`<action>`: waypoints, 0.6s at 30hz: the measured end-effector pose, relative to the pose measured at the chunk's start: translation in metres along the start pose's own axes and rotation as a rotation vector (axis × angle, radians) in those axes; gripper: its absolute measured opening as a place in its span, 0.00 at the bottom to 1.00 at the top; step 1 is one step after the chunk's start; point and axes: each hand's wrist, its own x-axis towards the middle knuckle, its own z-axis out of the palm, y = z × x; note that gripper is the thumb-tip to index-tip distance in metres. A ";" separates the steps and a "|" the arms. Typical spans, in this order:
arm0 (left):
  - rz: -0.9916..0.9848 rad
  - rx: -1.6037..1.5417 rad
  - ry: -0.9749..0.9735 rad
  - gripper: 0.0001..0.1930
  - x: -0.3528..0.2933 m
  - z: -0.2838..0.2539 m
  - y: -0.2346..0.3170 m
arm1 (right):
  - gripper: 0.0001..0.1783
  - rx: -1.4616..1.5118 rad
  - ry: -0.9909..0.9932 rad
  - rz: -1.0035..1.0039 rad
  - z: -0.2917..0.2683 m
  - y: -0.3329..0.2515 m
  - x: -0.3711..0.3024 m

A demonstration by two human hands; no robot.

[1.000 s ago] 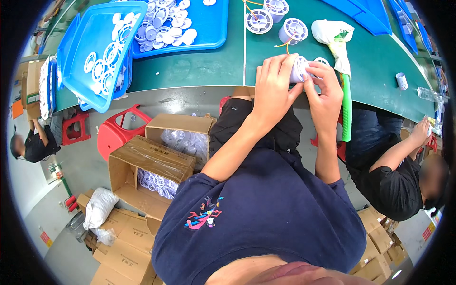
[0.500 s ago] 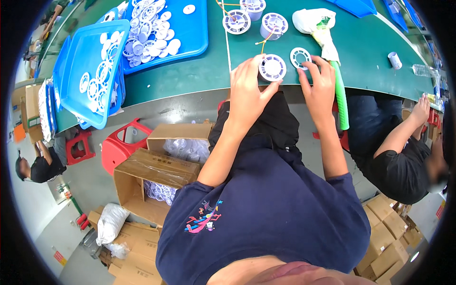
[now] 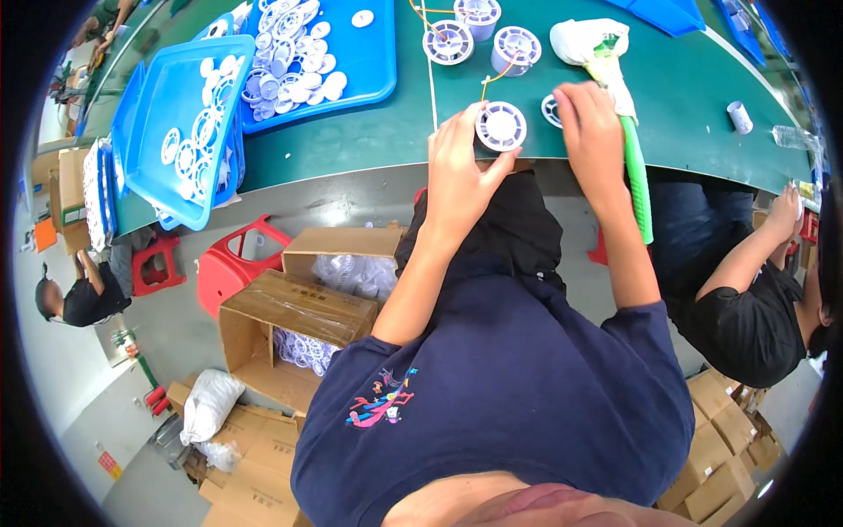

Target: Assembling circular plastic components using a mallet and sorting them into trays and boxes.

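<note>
My left hand [image 3: 464, 167] grips a white cylinder [image 3: 501, 126] with a round, slotted end face, thumb and fingers around its side at the table's near edge. A white ring [image 3: 549, 111] lies to the right of it, partly covered by my right hand [image 3: 595, 132]. That hand is raised over the ring with its fingertips blurred, so whether they are closed is unclear. Close beside its right side is a green-handled tool [image 3: 637, 180], its head wrapped in white plastic. Beyond my left hand stand similar white cylinders [image 3: 516, 50], with thin orange-yellow wires [image 3: 488, 84].
At the left, blue trays [image 3: 351, 105] hold many white discs and rings. A white tube [image 3: 739, 118] and a clear bottle [image 3: 790, 137] lie at the right. Open cartons [image 3: 294, 303] and a red stool [image 3: 219, 279] stand below; a co-worker [image 3: 746, 325] sits at the right.
My right hand has moved up and over the ring, covering part of it. My left hand keeps its grip on the white cylinder. The whole view has shifted slightly.
</note>
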 end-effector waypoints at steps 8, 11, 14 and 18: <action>-0.077 -0.129 0.025 0.40 -0.004 0.005 0.013 | 0.27 0.018 -0.053 0.029 0.005 0.005 -0.037; -0.092 -0.158 0.047 0.41 -0.003 0.017 0.011 | 0.26 -0.011 -0.092 -0.028 0.000 0.011 -0.037; -0.057 -0.143 0.095 0.43 -0.004 0.034 0.016 | 0.29 0.206 0.019 0.218 -0.009 -0.001 -0.034; 0.024 -0.045 0.142 0.44 -0.004 0.054 0.020 | 0.31 0.175 0.127 0.190 -0.024 -0.048 -0.021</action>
